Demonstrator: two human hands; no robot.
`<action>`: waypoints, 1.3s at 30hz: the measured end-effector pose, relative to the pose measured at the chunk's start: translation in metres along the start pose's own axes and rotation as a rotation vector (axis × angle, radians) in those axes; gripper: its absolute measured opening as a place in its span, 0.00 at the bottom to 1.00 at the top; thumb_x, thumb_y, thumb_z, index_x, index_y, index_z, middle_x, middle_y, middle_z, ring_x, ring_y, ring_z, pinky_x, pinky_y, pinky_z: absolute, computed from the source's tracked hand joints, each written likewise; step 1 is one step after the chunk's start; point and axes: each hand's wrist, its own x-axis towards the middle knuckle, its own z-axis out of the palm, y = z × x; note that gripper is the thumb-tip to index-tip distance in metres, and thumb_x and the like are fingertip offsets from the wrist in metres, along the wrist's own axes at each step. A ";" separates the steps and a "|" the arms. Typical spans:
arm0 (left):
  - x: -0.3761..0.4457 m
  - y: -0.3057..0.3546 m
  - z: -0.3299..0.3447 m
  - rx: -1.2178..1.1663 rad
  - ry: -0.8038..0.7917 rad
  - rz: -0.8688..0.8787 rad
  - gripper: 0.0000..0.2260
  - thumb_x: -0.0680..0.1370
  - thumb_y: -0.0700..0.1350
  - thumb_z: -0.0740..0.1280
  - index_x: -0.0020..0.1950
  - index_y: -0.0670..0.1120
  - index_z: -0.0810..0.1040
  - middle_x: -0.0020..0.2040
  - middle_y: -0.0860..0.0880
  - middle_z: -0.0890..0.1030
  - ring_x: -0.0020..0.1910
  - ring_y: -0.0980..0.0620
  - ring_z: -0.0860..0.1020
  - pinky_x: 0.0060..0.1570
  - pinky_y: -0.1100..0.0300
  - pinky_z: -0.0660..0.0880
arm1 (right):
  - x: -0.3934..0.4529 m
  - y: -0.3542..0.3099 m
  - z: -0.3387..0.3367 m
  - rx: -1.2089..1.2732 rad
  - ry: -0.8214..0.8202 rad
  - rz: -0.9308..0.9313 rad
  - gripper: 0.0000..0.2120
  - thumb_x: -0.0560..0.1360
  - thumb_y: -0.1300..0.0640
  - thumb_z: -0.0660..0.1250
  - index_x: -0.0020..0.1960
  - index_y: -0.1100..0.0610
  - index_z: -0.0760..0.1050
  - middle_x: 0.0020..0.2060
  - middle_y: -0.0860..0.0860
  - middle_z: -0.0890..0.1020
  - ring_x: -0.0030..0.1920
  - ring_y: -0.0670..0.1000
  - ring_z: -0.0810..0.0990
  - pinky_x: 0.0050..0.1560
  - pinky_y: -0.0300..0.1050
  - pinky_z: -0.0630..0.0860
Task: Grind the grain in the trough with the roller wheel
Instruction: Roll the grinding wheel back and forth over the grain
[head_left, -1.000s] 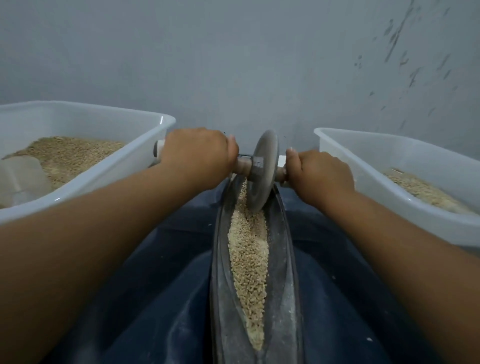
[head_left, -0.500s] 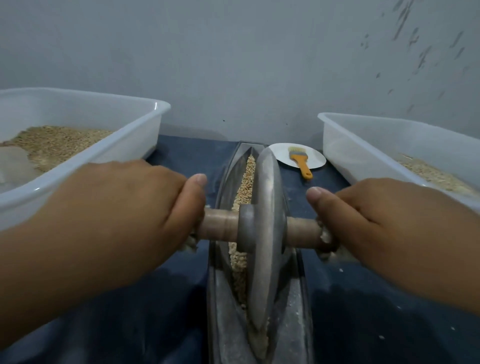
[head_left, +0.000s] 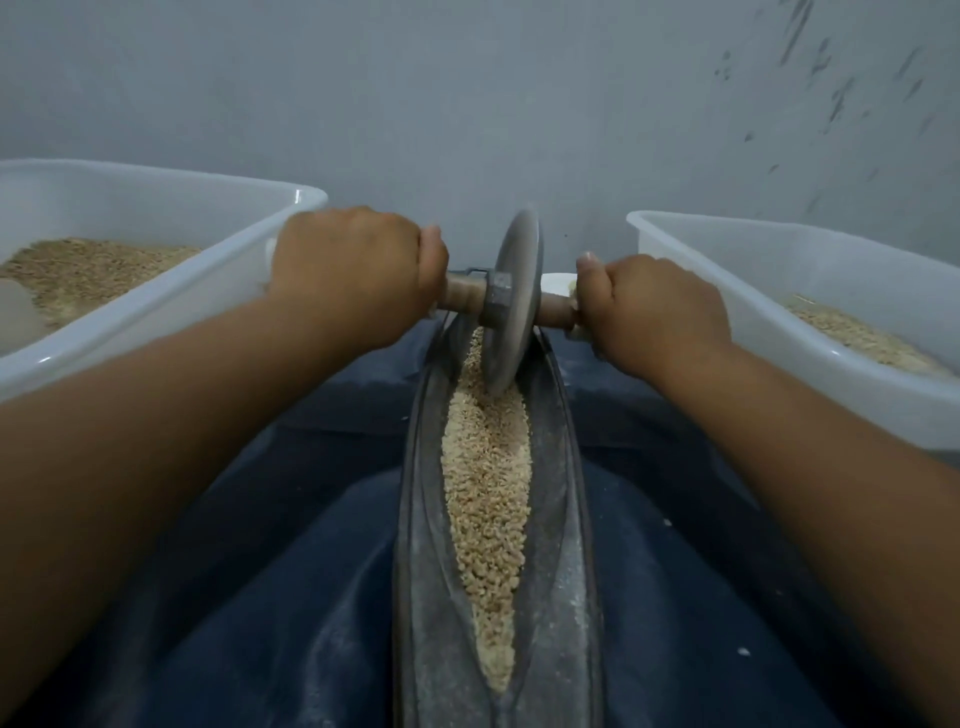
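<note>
The roller wheel (head_left: 511, 304) is being held upright at the far end of the trough (head_left: 415, 545), its rim sitting in the grain (head_left: 485, 493). The wooden axle (head_left: 465, 293) is being gripped by the left hand (head_left: 356, 275) and right hand (head_left: 657, 312), fingers curled round each end. White bins (head_left: 156, 306) (head_left: 779, 291) of grain are flanking the trough on a blue-covered tabletop (head_left: 291, 597).

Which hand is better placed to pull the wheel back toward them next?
Neither alone. The left hand and right hand each grip one end of the axle, either side of the wheel at the trough's far end, so it likely takes both.
</note>
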 end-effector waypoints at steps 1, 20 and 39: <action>-0.002 0.000 0.005 0.017 0.022 0.015 0.08 0.76 0.46 0.64 0.44 0.42 0.73 0.31 0.43 0.72 0.27 0.46 0.63 0.27 0.63 0.53 | -0.004 0.001 -0.001 -0.005 -0.012 -0.013 0.27 0.80 0.43 0.44 0.30 0.51 0.70 0.28 0.49 0.73 0.30 0.49 0.70 0.32 0.45 0.60; -0.062 0.019 -0.042 -0.302 -0.066 -0.297 0.23 0.80 0.55 0.48 0.28 0.45 0.60 0.24 0.50 0.61 0.27 0.49 0.61 0.32 0.55 0.60 | -0.077 -0.022 -0.055 -0.122 -0.051 -0.148 0.27 0.78 0.40 0.42 0.27 0.50 0.65 0.25 0.47 0.70 0.29 0.51 0.69 0.30 0.45 0.58; -0.098 0.014 -0.093 -0.342 -0.103 -0.292 0.28 0.76 0.60 0.42 0.26 0.52 0.72 0.20 0.53 0.68 0.21 0.57 0.67 0.25 0.65 0.59 | -0.105 -0.028 -0.103 0.019 -0.345 -0.082 0.33 0.72 0.33 0.41 0.31 0.54 0.74 0.25 0.50 0.78 0.25 0.47 0.75 0.32 0.46 0.72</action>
